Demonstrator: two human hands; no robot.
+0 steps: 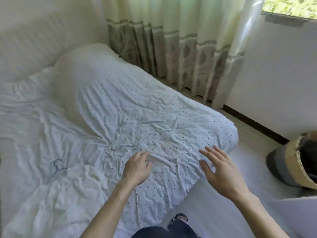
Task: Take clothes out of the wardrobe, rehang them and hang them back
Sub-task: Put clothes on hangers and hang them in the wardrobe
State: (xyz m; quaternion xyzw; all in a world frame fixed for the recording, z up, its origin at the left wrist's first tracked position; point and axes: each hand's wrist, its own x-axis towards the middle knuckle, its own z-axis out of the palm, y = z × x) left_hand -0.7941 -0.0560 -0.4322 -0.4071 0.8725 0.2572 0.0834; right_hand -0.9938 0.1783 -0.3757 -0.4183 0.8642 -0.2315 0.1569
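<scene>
A white garment [73,182] lies crumpled on the near left part of the bed, with a thin wire hanger [57,167] resting at its top edge. The bed carries a white sheet with small dark dots [137,121]. My left hand [137,167] hovers over the sheet to the right of the garment, fingers loosely curled and holding nothing. My right hand [217,170] is spread out over the bed's near right corner, fingers apart and empty. No wardrobe is in view.
Long pale curtains [180,48] hang behind the bed, below a window [291,6] at the top right. A woven basket with dark cloth [295,165] stands on the floor at the right. My foot in a sandal [181,217] is beside the bed.
</scene>
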